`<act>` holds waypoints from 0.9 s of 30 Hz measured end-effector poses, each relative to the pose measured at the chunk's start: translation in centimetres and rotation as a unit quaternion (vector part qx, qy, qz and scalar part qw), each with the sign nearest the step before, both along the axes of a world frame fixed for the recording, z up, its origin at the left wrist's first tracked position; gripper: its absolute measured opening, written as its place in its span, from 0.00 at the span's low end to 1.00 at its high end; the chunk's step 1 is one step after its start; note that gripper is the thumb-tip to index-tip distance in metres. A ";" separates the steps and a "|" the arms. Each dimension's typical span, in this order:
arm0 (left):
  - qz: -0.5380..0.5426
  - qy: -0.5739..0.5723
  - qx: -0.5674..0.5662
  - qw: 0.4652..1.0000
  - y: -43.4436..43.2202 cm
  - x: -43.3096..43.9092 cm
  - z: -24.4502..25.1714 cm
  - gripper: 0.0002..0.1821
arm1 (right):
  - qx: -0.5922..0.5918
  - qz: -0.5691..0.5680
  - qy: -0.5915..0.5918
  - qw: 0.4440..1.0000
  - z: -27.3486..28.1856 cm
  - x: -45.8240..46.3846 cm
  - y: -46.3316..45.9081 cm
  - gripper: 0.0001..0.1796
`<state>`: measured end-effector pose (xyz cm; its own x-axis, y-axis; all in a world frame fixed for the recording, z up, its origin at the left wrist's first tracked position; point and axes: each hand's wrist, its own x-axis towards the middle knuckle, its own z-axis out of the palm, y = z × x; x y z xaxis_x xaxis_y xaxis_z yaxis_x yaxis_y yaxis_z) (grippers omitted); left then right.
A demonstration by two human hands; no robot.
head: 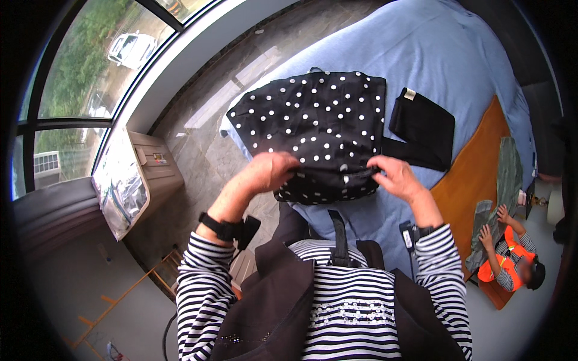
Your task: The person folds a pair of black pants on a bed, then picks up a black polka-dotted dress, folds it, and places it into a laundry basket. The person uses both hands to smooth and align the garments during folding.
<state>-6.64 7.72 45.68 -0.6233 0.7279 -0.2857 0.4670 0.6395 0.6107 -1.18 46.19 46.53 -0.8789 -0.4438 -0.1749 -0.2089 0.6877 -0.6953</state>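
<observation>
A black fabric piece with white polka dots (316, 117) lies spread on a table under a light blue cloth (433, 49). Its near edge is gathered or turned over towards me. My left hand (273, 170) grips that edge at the left, fingertips partly hidden. At the right end of the same edge, my right hand (395, 176) pinches the fabric between thumb and fingers. A plain black folded cloth (422, 122) with a small pale label rests to the right, and a black strip runs from it towards the dotted fabric.
At right, a co-worker in an orange vest (510, 266) handles grey-green fabric (508, 176) on a brown cloth (465, 153). A cabinet (160, 160) bearing clear plastic wrapping (119, 194) stands by the window at left. A wooden rack (119, 302) is at lower left.
</observation>
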 end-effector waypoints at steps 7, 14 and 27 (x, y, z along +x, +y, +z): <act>0.071 0.037 0.023 0.997 -2.3 -13.4 -3.0 0.18 | -0.039 -0.038 -0.004 0.998 -4.1 -15.6 -2.7 0.18; 0.142 0.011 -0.039 0.989 -4.0 -21.8 -8.9 0.18 | 0.061 -0.101 0.002 0.993 -11.1 -25.7 -6.4 0.18; 0.391 0.084 -0.064 0.914 -6.2 -25.5 -23.2 0.26 | 0.083 -0.203 0.056 0.974 -22.9 -30.7 -9.1 0.26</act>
<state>-32.10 1.51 22.48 -0.9819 0.0088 -0.1890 -0.0825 0.8789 0.4698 -31.88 37.07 23.59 -0.9938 -0.0287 -0.1075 0.0363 0.8299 -0.5567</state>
